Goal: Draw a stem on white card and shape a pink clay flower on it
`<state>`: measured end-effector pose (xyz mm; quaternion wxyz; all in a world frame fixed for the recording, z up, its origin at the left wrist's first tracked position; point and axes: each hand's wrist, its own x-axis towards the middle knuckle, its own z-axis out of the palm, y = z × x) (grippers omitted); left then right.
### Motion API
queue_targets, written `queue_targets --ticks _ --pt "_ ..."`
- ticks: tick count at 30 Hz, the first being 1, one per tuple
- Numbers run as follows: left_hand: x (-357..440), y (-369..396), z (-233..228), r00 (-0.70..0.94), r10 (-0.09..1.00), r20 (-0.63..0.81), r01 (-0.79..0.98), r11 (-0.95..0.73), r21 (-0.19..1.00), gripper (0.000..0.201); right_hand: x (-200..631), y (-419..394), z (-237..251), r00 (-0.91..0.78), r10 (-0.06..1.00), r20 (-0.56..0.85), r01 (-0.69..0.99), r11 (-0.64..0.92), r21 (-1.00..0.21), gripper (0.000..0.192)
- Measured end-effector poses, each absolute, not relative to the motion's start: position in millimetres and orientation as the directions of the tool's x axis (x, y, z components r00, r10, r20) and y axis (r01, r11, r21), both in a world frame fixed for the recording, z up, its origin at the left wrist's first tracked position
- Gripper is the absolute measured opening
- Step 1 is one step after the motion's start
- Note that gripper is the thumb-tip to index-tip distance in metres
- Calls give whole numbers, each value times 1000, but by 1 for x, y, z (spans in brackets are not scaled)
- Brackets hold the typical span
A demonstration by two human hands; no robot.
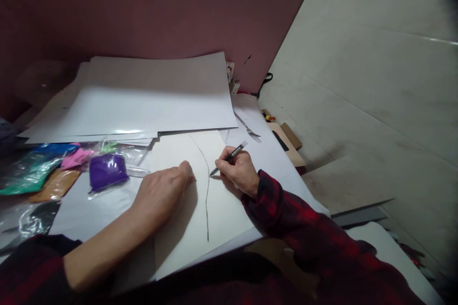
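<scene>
Fingers of my right hand (pixel 239 170) pinched the slim, light pen (pixel 229 157) low, while my left hand (pixel 162 192) lay spread, pinning the thin, floppy paper (pixel 193 226).

Sheet (pixel 214 209) lies on table (pixel 275 162), front centre. Paper stack (pixel 143 100) behind it, overlapping its far edge. Plastic bags (pixel 71 167) left of sheet. Fork (pixel 248 129) right of stack. Cardboard box (pixel 286 145) beyond table's right edge.

Your right arm wears a red-and-black plaid flannel sleeve (pixel 286 214), cuff reaching the wrist. Your left sleeve (pixel 32 267), same plaid, is pushed up, forearm bare. Your hands carry no gloves, rings or watch.
</scene>
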<state>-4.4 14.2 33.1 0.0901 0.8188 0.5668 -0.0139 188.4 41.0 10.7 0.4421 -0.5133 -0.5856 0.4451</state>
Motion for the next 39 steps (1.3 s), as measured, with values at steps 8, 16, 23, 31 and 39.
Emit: queue_targets --ticks 8,16,23,31,39 --pt "-6 14 31 358 924 -130 930 -342 134 21 191 44 10 -107 993 58 150 74 -986 15" --pt "-7 14 30 357 924 -136 930 -339 142 21 182 82 26 -169 980 104 169 132 -977 11" --pt "-5 15 30 352 924 -150 930 -327 166 22 171 96 0 -34 992 122 75 124 -989 15" --pt "-6 12 33 336 926 -173 937 -309 165 22 170 96 -3 -75 987 142 23 144 -989 16" --pt "-4 14 32 343 924 -167 935 -319 156 22 169 97 -4 -68 987 146 56 150 -987 15"
